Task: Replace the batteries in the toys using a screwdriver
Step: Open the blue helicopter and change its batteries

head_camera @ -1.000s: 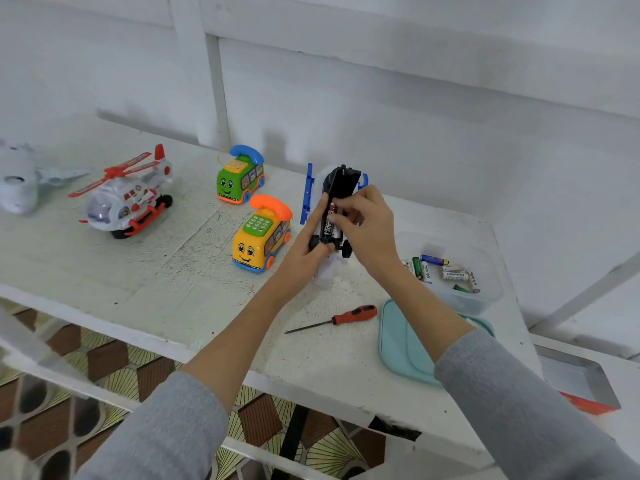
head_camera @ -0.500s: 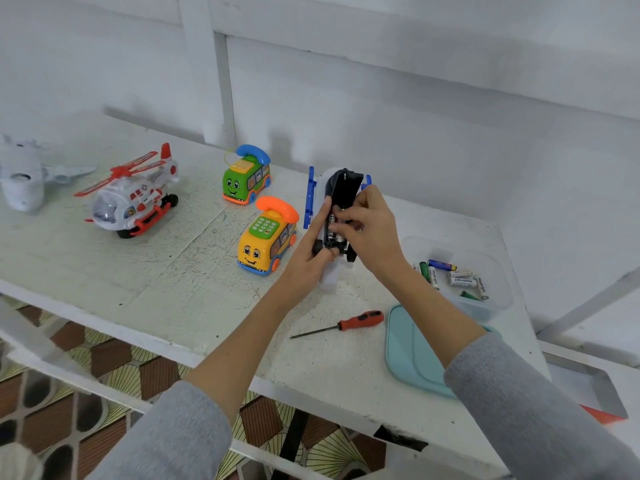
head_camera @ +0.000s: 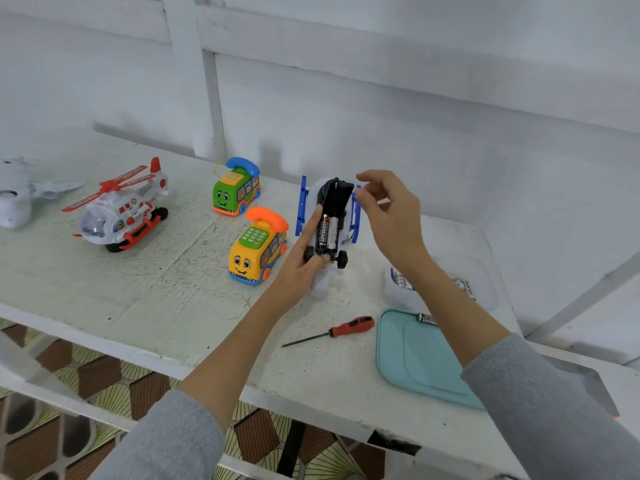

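A white toy plane (head_camera: pixel 14 199) sat at the far left of the white table (head_camera: pixel 104 299), then a red-and-white helicopter (head_camera: pixel 119 209). Next came a green phone-bus (head_camera: pixel 236 192) behind a yellow phone-bus (head_camera: pixel 258 252). The left hand (head_camera: pixel 301 268) gripped the white-and-blue toy (head_camera: pixel 332 216) underside up above the table, thumb along its left edge; two batteries (head_camera: pixel 328 232) lay in the open black compartment. The right hand (head_camera: pixel 391 216) hovered just beside the toy, fingers loosely curled, holding nothing, hands apart. The red-handled screwdriver (head_camera: pixel 346 329) lay near the front edge. The teal lid (head_camera: pixel 415 358) carried one loose battery (head_camera: pixel 427 319); a clear container (head_camera: pixel 481 282) sat behind it.
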Action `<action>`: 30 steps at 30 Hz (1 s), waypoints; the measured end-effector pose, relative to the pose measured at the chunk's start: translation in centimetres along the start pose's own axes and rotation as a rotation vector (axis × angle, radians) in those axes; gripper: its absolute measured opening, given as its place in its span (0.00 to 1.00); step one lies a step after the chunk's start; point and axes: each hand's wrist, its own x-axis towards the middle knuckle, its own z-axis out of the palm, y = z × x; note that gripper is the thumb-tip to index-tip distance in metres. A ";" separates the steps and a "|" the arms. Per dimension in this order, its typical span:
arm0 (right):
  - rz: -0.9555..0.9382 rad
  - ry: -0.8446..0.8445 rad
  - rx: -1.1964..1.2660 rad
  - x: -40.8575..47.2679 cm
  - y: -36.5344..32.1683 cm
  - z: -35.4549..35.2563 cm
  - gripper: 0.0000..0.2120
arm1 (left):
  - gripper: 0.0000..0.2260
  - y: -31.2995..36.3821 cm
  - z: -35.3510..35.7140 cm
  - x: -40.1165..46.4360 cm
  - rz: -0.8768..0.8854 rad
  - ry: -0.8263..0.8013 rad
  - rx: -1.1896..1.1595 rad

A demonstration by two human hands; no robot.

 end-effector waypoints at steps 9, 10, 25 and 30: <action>-0.056 -0.064 -0.097 0.9 -0.6 0.0 0.07 | 0.32 -0.2 0.1 0.1 -0.001 -0.004 0.021; -0.058 -0.076 -0.104 0.8 -0.6 -0.1 0.06 | 0.32 -0.2 0.0 0.2 -0.002 -0.007 0.021; -0.272 -0.088 -0.122 -3.5 2.4 0.4 0.04 | 0.39 -0.6 -0.4 0.4 0.047 -0.051 0.073; -0.281 -0.131 -0.166 -3.8 3.3 0.9 0.04 | 0.33 -0.8 -0.3 0.3 0.029 -0.030 0.063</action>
